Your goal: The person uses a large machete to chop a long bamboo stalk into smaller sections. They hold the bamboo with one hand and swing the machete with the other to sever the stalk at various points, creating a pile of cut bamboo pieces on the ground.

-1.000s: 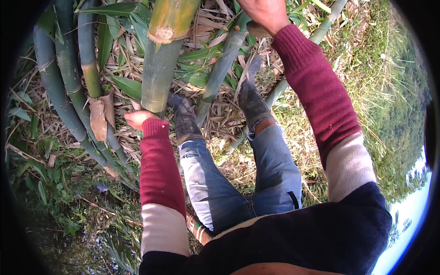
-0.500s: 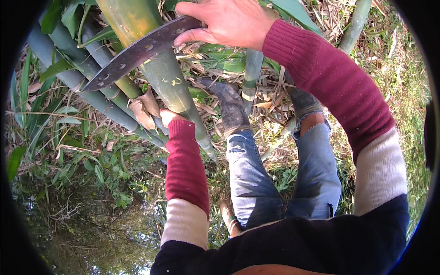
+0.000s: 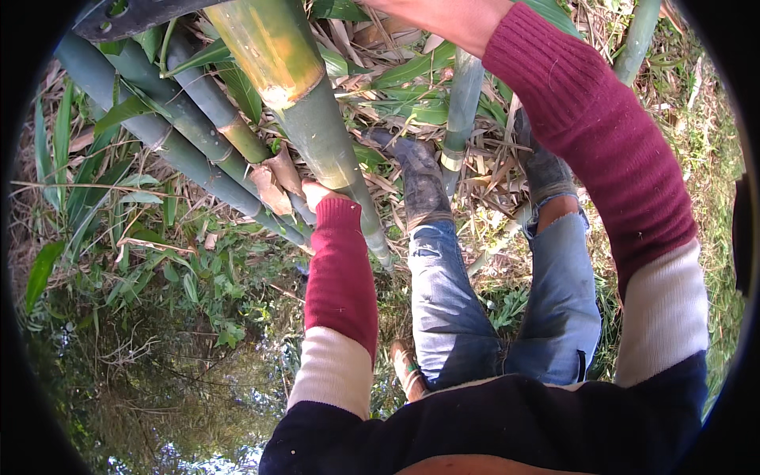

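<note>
Hands apart: left hand (image 3: pixel 317 191) low at the thick stalk (image 3: pixel 323 119), right hand (image 3: pixel 451 11) at the upper edge

Leaf-strewn ground (image 3: pixel 497 178) spreads all around, greener at lower left. Over it comes the sweater (image 3: pixel 507 419), dark at the body, white, then dark red toward the cuffs. Jeans (image 3: pixel 455 293) show below, torn above the right boot. The thick stalk, green with a yellow-orange stretch, slants down from the top, left of the legs. Slimmer stalks (image 3: pixel 150 133) lean side by side to its left. Dark boots (image 3: pixel 426 178) stand apart. The blade (image 3: pixel 150 13), dark and pierced, crosses the top left corner. Brown husk (image 3: pixel 271 188) is just beside the left hand, whose fingers are hidden; its grip cannot be told. The right hand is cut off by the edge, so whether it clasps the blade cannot be told.
</note>
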Motion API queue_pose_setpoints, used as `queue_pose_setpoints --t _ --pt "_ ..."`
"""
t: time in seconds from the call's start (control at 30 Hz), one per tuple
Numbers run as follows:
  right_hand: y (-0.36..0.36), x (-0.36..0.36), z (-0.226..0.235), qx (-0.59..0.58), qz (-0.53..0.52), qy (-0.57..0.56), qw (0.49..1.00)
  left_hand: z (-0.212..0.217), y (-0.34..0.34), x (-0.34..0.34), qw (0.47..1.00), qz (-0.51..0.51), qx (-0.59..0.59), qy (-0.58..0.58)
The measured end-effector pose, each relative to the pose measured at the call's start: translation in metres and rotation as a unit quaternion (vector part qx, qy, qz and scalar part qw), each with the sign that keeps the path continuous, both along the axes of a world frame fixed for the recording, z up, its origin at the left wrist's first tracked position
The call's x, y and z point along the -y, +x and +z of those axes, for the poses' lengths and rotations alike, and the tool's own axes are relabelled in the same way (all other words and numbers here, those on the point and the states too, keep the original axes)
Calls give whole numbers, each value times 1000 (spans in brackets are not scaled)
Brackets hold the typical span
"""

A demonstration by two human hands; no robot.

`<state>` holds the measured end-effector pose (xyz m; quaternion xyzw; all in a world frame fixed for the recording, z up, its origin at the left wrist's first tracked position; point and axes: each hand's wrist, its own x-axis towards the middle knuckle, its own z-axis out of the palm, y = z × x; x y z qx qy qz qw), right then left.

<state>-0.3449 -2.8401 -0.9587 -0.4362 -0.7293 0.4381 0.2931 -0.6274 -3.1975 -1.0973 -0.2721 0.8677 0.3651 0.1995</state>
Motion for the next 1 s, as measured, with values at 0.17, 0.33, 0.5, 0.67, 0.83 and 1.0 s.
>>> queue_pose_setpoints --t 0.17,0.33,0.5,0.67,0.83,1.0 --pt "-19 50 -16 207 175 64 961 7 8 2 1000 26 6 15" --pt "-12 25 -16 29 -14 42 999 5 7 -7 999 16 -9 31" --pt "-20 49 -25 99 148 24 984 14 20 2 1000 22 3 19" --pt "-21 32 -15 78 48 29 995 40 28 -31 986 -45 -28 -159" --pt "-34 65 -13 138 132 53 980 50 37 -43 999 -6 -5 -47" --pt "-35 56 -22 89 64 22 994 19 16 -12 999 31 -26 18"
